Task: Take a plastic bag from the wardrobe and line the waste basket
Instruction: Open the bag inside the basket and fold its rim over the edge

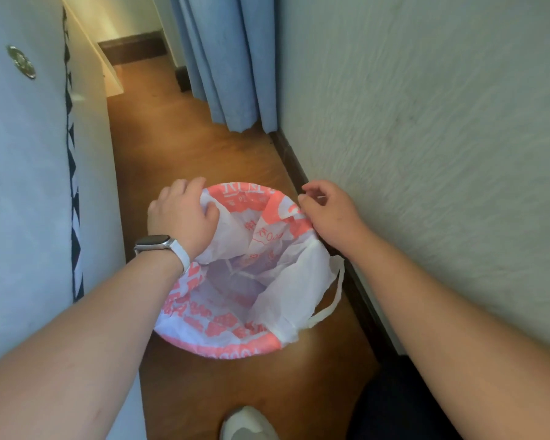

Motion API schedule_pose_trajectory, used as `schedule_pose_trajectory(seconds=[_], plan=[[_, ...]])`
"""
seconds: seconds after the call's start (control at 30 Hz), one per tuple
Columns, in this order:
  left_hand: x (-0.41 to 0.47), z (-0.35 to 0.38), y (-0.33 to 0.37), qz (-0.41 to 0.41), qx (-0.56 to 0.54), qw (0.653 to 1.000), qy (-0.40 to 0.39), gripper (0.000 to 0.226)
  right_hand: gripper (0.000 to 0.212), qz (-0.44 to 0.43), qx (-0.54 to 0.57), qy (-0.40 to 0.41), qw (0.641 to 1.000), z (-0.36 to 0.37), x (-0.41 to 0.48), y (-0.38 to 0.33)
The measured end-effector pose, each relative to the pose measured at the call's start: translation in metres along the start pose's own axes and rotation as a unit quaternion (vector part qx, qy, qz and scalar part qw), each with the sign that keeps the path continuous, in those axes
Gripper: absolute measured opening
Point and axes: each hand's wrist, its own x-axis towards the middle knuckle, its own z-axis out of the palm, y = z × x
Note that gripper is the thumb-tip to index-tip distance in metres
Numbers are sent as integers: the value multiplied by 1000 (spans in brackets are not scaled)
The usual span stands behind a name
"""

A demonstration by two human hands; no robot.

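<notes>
both hands grip the bag (267, 249), our left hand (181, 214) and right hand (327, 214) pinching its edge over opposite sides of the basket (223, 347) rim so the lining stays put.

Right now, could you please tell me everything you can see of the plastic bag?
The plastic bag is thin white film with coral-pink print, opened out and folded over a round rim, with its inside sagging down. A loose loop handle hangs on the wall side. The left hand presses its far-left edge; the right hand pinches the far-right edge. It sits on the wooden floor.
</notes>
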Motion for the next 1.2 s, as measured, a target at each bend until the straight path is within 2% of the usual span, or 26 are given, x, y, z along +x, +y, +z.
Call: schedule_pose_trajectory(seconds=[0.13, 0.2, 0.3, 0.4, 0.5, 0.67, 0.73, 0.83, 1.0, 1.1, 1.2], plan=[[-4, -8, 8, 8, 14, 1000, 9, 43, 50, -23, -143, -17, 989, -2, -33, -5], [-7, -9, 8, 7, 24, 1000, 2, 41, 53, -13, -175, -22, 984, 1, -45, -5], [-15, -6, 0, -6, 17, 1000, -22, 39, 45, 3, -145, -64, 987, 8, -56, -1], [-14, 0, -9, -21, -10, 998, -52, 39, 33, 56, -102, -125, 985, 14, -58, 5], [-6, 4, -15, -30, -17, 998, -52, 35, 19, 52, -122, -110, 985, 16, -48, 10], [-5, 5, -16, -57, -38, 996, -56, 40, 19, 56, -106, -101, 988, 15, -43, 6], [-12, 0, -10, -34, -9, 999, -23, 44, 18, 59, -97, -97, 989, 14, -45, 5], [-22, -15, 6, 57, 65, 996, -1, 43, 18, 74, -86, -93, 989, 13, -51, 2], [-52, -50, 54, 142, -44, 978, -148, 33, 10, 97, -38, -61, 993, 8, -62, -16], [-79, -66, 72, 168, -71, 963, -197, 26, 25, 107, -5, -42, 993, 6, -59, -22], [-100, -80, 74, 189, -37, 955, -225, 34, 39, 98, 28, -21, 995, 8, -47, -11]])
